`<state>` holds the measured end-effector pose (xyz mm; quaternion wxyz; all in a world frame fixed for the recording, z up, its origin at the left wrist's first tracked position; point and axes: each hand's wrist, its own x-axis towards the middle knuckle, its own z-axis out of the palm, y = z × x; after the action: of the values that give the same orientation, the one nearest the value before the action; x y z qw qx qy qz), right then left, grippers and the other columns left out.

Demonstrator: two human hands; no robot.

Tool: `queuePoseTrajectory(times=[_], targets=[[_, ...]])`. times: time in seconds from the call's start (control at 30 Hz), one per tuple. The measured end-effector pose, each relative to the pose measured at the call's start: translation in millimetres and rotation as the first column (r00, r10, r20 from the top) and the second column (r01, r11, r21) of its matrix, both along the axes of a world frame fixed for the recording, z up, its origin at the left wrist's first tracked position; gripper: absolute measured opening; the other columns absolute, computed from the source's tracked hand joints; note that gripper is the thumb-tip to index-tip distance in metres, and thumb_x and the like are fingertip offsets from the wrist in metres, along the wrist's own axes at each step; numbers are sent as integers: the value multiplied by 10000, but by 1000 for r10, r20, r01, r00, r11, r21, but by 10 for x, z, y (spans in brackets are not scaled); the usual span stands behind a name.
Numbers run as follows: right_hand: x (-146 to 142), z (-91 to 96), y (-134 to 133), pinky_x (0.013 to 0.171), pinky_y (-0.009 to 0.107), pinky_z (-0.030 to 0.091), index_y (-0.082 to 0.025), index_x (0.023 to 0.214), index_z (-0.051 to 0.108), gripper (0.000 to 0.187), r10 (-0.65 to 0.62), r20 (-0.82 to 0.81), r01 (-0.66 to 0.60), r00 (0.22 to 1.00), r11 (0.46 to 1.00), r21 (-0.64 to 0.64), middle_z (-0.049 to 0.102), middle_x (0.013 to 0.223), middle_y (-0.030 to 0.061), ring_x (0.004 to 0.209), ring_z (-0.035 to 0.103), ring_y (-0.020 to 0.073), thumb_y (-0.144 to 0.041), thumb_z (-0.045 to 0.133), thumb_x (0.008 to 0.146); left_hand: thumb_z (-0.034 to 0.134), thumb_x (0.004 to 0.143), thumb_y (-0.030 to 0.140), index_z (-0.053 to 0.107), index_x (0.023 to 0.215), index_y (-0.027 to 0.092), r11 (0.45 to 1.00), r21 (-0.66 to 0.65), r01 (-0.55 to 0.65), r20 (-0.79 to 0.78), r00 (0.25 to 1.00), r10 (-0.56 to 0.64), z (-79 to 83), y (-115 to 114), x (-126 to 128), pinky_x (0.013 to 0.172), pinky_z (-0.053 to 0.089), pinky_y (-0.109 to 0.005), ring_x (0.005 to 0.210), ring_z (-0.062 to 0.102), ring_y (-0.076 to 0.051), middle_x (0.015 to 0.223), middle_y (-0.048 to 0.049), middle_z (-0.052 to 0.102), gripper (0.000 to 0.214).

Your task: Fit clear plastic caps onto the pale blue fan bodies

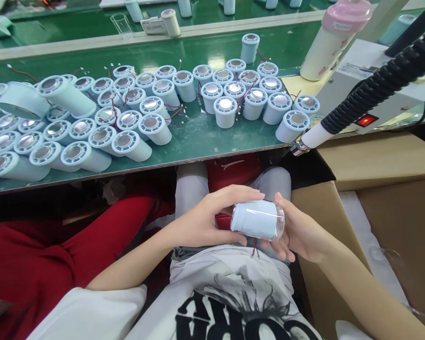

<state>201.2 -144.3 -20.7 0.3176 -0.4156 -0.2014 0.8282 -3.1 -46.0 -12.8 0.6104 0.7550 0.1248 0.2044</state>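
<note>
One pale-blue cylinder, sideways, between left fingers and right fingers

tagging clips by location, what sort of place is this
Probably a factory assembly workstation: many near-identical light-blue cylinders crowd a green workbench, beside a grey box with a lit red switch.
</note>
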Motion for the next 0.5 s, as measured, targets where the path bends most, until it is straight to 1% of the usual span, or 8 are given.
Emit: queuePoseTrajectory(times=[0.1, 0.2, 0.23, 0.3, 0.37, 0.4, 0.43, 0.5], targets=[[9, -37, -20, 297, 133, 364, -141, 786, 642, 734, 48, -9, -48, 999, 999, -18, 606, 523, 42, 349, 518, 94, -800, 330, 869, 806, 737, 225, 562, 1330, 279, 995, -90, -33, -64, 998, 28, 45, -39, 0, 953, 539, -336, 1243, 555, -268, 1337, -97, 580, 643], [21, -92, -76, 441, 219, 531, -183, 1128, 597, 695, -123, 148, 84, 981, 966, 243, 716, 904, 102, 554, 652, 150, -794, 410, 855, 792, 752, 276, 548, 1327, 263, 976, -195, -98, -145, 987, 70, 89, -74, -1, 884, 574, -315, 1140, 609, -243, 1315, -89, 578, 625], [29, -108, -98, 581, 283, 598, -219, 1251, 539, 674, -226, 239, 111, 944, 903, 414, 682, 1131, 127, 739, 701, 192, -751, 519, 839, 789, 755, 291, 540, 1330, 260, 966, -232, -114, -166, 983, 76, 99, -83, 0, 862, 581, -310, 1100, 624, -233, 1307, -88, 580, 628], [54, -131, -139, 921, 421, 567, -322, 1365, 462, 649, -434, 377, 2, 818, 658, 753, 490, 1453, 95, 1155, 618, 271, -520, 741, 813, 774, 773, 319, 515, 1344, 252, 940, -316, -132, -193, 979, 73, 108, -92, 3, 832, 587, -314, 1039, 643, -222, 1275, -92, 594, 631], [79, -139, -168, 1087, 484, 446, -383, 1333, 521, 600, -556, 436, -220, 708, 413, 884, 448, 1503, 35, 1334, 483, 290, -236, 785, 814, 751, 796, 352, 484, 1366, 246, 909, -396, -128, -199, 979, 51, 107, -90, 8, 815, 588, -328, 995, 659, -220, 1228, -96, 619, 638], [88, -138, -178, 1099, 485, 437, -382, 1293, 569, 557, -577, 446, -275, 685, 362, 891, 494, 1470, 31, 1339, 481, 290, -163, 766, 820, 750, 797, 364, 475, 1378, 249, 901, -417, -119, -198, 979, 37, 105, -85, 9, 810, 589, -331, 987, 664, -223, 1226, -98, 624, 653], [93, -133, -185, 1083, 473, 461, -371, 1271, 597, 520, -568, 452, -271, 688, 376, 886, 539, 1431, 39, 1318, 507, 289, -148, 753, 829, 766, 782, 361, 473, 1388, 256, 904, -414, -106, -193, 981, 27, 103, -76, 8, 824, 586, -334, 1002, 664, -227, 1255, -100, 616, 681], [97, -114, -193, 994, 443, 545, -330, 1298, 592, 494, -490, 433, -118, 756, 549, 827, 589, 1374, 75, 1238, 581, 295, -255, 761, 840, 820, 726, 310, 490, 1397, 282, 936, -344, -76, -176, 984, 15, 106, -55, 5, 908, 563, -338, 1111, 633, -246, 1360, -94, 567, 748]])
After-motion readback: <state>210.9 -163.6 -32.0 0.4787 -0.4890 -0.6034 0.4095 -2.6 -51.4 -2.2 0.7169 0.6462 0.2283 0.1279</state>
